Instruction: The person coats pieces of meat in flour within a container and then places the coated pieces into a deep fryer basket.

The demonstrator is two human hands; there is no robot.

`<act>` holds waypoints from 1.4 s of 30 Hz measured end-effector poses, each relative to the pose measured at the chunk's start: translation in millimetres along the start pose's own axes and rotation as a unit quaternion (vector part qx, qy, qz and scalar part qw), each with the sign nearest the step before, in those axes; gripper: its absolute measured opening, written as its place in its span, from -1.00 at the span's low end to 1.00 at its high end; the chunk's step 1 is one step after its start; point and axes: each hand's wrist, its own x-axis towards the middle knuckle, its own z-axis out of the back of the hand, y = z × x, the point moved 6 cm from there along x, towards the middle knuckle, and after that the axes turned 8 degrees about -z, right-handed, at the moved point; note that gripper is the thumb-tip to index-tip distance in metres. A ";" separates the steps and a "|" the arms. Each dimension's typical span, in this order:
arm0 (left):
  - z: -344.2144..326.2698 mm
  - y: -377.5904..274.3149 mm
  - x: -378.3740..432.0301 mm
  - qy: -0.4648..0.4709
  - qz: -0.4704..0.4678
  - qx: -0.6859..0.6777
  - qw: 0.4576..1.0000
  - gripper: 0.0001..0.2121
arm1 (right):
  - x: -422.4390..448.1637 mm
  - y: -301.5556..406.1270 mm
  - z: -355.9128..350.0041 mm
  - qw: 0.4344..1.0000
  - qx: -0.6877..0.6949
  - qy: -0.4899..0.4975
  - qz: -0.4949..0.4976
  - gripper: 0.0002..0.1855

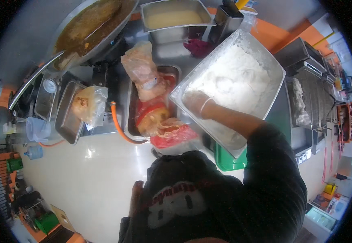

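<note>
My right hand (196, 102), in a thin clear glove, reaches into the near left corner of a large metal pan (280, 82) of white powder like flour (239, 76). Powder hides its fingers, so its grip cannot be made out. My left hand is out of view; only part of that arm shows beside my dark shirt. Left of the pan, a metal tray (129, 121) holds clear plastic bags of pale, raw-looking food (144, 71) and an open bag with red markings (176, 136), which hangs over the tray's near edge.
At the upper left is a big pan of brown liquid (87, 27). A deep steel container of pale yellow liquid (176, 18) stands at the back, near a dark red cloth (197, 48). A smaller tray (61, 121) holds a bagged item (87, 104). An orange hose (118, 121) curves nearby; a green bin (230, 161) sits below the flour pan.
</note>
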 end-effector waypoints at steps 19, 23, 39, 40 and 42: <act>36.8 -49.2 6.2 -0.109 0.103 0.017 0.989 -0.74 | -29.2 -101.1 65.2 0.968 0.167 0.006 -0.186 -0.73; 37.2 -33.7 2.0 -0.141 0.083 -0.017 0.986 -0.73 | 5.1 -149.3 31.3 0.978 -0.027 0.052 -0.201 -0.73; 32.3 -63.7 -1.0 -0.065 -0.061 0.028 0.996 -0.83 | 6.7 -93.3 26.2 0.959 0.140 0.149 -0.196 -0.34; 40.8 -89.4 0.6 -0.044 -0.083 0.062 0.994 -0.83 | -12.9 -98.3 31.1 0.951 0.114 0.187 -0.218 -0.25; 59.6 -157.5 7.0 -0.010 -0.144 0.113 0.983 -0.81 | -36.8 -136.4 -18.9 0.956 0.114 0.174 -0.207 -0.19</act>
